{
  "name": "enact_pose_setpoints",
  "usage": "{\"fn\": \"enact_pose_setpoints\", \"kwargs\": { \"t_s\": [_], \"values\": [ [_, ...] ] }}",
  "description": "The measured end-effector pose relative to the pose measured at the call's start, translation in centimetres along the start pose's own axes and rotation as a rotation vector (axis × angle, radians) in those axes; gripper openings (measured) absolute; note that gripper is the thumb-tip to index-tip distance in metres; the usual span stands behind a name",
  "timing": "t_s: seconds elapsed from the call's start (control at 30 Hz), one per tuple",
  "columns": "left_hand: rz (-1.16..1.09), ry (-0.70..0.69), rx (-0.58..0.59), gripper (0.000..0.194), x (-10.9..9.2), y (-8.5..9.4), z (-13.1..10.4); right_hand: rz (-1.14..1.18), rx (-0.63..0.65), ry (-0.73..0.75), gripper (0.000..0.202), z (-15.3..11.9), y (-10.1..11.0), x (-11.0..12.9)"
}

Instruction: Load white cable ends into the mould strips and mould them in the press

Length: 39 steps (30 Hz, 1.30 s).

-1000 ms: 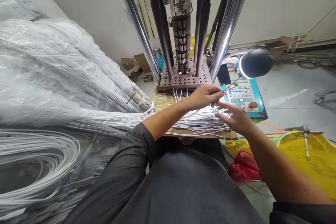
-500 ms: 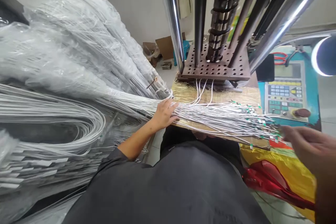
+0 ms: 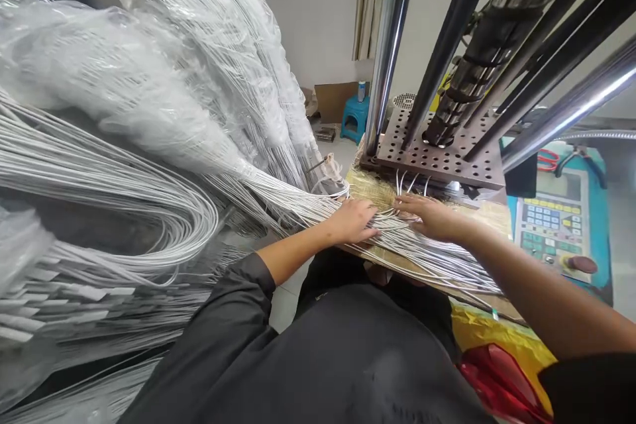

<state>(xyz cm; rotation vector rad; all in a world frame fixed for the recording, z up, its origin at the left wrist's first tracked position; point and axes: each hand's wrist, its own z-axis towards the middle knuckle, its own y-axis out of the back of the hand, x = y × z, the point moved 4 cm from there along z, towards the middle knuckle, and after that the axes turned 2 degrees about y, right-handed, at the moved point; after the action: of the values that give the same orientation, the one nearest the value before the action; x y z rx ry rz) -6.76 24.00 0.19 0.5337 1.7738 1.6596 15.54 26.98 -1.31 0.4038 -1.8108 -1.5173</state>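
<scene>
White cables [image 3: 422, 250] in a loose bundle along the surface [image 3: 370, 189], running from a plastic-wrapped heap [image 3: 109, 79] at the left to beneath the right forearm. Three cable lengths [image 3: 412, 181] already leading under the holed metal plate [image 3: 447, 162]; by judgement, only a small share placed there, the great mass lying outside, in front of the plate. Which of these finished and which waiting, impossible to tell.

Left hand [image 3: 352, 220] laid over the bundle, fingers bent across, thumb apart; any pinch on a single cable, not clear. Right hand [image 3: 427, 215] just in front of the plate, fingers close together near the lower part of the three lengths; pinching or merely resting, impossible to tell.

By count: two hands, three lengths under the plate, one plate, two polished posts visible, one control panel [image 3: 561, 212] with one red knob [image 3: 582, 264], one blue stool [image 3: 354, 116] on the floor, one green tip [image 3: 495, 313] visible at the near edge. Cables on the surface: too many and too crossed to number.
</scene>
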Motion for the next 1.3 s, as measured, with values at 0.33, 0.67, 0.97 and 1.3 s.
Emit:
{"fn": "enact_pose_setpoints", "kwargs": {
  "t_s": [0.33,0.67,0.97,1.3],
  "values": [
    [-0.432,0.240,0.170,0.054,0.7,-1.2,6.3,-0.283,-0.131,0.014,0.032,2.8,0.4,-0.5],
    [-0.897,0.339,0.230,0.024,2.0,-4.1,9.4,-0.004,-0.190,-0.391,0.035,0.4,1.0,-2.0],
    [-1.210,0.489,0.345,0.017,-0.5,-2.9,11.6,0.253,-0.255,-0.441,0.054,-2.6,0.1,-1.7],
    [-1.492,0.686,0.318,0.020,-3.4,-4.8,13.5,0.155,-0.213,-0.725,0.038,-3.9,0.9,-1.2]
  ]
}}
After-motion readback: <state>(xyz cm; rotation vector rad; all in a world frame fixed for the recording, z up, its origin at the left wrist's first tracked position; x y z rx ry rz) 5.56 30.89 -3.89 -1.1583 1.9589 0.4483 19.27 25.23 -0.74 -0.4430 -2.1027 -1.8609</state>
